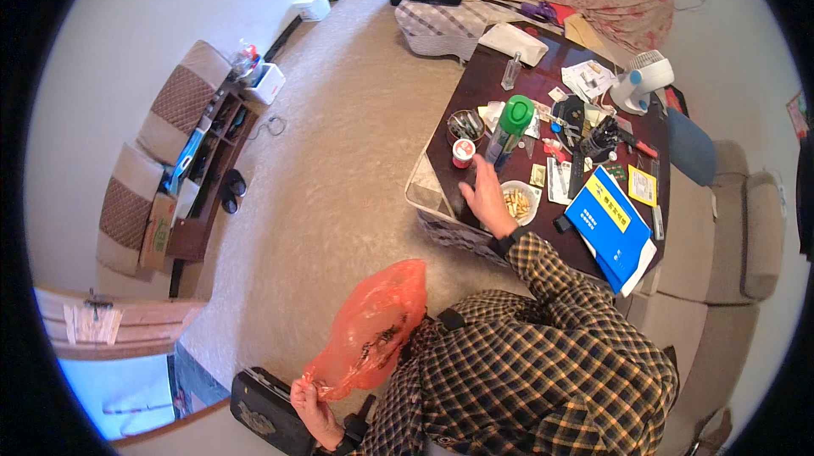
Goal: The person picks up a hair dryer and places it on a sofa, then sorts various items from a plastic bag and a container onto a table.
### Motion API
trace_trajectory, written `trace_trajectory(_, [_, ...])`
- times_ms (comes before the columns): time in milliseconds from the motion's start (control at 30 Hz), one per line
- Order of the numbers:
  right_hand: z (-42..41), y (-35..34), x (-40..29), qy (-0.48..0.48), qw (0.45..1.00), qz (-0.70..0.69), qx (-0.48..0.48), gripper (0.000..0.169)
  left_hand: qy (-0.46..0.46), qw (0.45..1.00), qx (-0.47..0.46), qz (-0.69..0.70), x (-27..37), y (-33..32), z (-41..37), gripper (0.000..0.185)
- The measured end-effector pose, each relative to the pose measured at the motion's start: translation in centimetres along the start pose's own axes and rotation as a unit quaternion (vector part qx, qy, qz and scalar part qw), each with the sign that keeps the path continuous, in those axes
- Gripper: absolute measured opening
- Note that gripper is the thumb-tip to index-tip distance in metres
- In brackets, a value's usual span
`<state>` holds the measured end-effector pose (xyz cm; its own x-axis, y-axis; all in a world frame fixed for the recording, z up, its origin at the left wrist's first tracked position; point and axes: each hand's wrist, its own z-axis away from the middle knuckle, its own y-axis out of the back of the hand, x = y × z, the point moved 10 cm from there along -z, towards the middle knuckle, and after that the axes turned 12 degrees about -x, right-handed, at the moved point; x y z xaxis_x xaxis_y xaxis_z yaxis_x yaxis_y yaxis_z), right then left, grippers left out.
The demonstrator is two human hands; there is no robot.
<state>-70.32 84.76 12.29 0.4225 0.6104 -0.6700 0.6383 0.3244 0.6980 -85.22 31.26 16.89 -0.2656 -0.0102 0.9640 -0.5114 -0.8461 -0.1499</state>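
Note:
My left hand (pixel 313 406) grips the gathered neck of a thin red plastic bag (pixel 372 322). The bag bulges out over the floor beside me, with dark marks or contents showing in part. Over the near edge of a dark wooden table (pixel 445 132) reaches my right hand (pixel 488 198), thumb and fingers apart, nothing in it. Just past its fingertips stand a small red jar with a white-and-red lid (pixel 463 152) and a spray can with a green cap (pixel 510 125). Right by that hand is a white bowl of cigarette butts (pixel 516 203).
A blue document folder (pixel 607 227), a white fan (pixel 642 81), a glass bottle (pixel 510 72) and a tin of small items (pixel 465 127) crowd the table. A black case (pixel 267 408) is near my left hand. Beige sofa (pixel 693 322) at right; black shoes (pixel 233 190) on the floor.

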Motion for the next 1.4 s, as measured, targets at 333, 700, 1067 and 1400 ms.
trace_trajectory(333, [-7.5,-4.0,5.7,-0.182,0.965,0.132,0.132,0.078,0.036,0.995,-0.074,-0.063,5.8,3.9,-16.4,0.031])
trace_trajectory(700, [-4.9,-5.3,6.1,-0.258,0.952,0.156,0.049,0.063,0.014,0.995,-0.09,-0.046,6.5,1.0,-33.3,0.012])
trace_trajectory(1067, [-5.0,-6.7,9.2,-0.324,0.937,0.131,0.012,0.071,0.035,0.961,-0.268,-0.054,6.3,-11.6,-47.7,0.018])
trace_trajectory(1400, [-8.8,-4.7,5.1,-0.335,0.934,0.104,0.076,0.074,0.071,0.899,-0.418,-0.11,6.6,-22.4,-58.7,0.017])
